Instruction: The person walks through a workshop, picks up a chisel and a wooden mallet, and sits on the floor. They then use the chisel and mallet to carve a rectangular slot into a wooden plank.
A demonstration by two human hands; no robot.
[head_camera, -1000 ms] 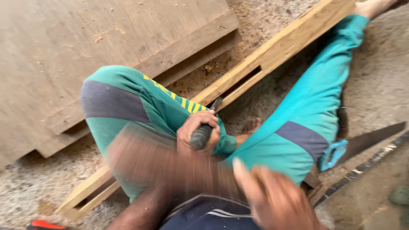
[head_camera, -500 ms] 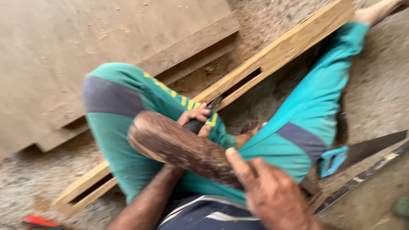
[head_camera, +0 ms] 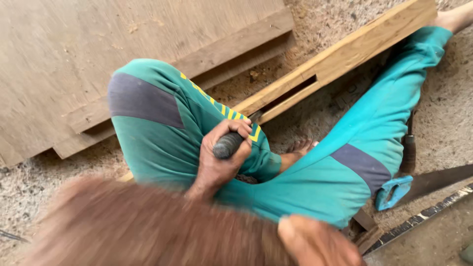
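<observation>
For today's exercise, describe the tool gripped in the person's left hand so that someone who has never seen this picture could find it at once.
Start at the long pale wooden beam with a slot cut in it, running diagonally over the sawdust floor. Follow it down to the bent knee in green trousers; there the left hand is wrapped round a chisel handle. It is dark, round and ridged, unlike the flat saw with a blue handle on the right.

Teal trousers (head_camera: 374, 128), grey patches, yel. stripes

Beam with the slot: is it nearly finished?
Done: one long slot is already cut in the beam. In hand: the left hand grips a chisel and the right hand holds a blurred wooden mallet. Left: unclear, since the knee hides the chisel tip.
</observation>
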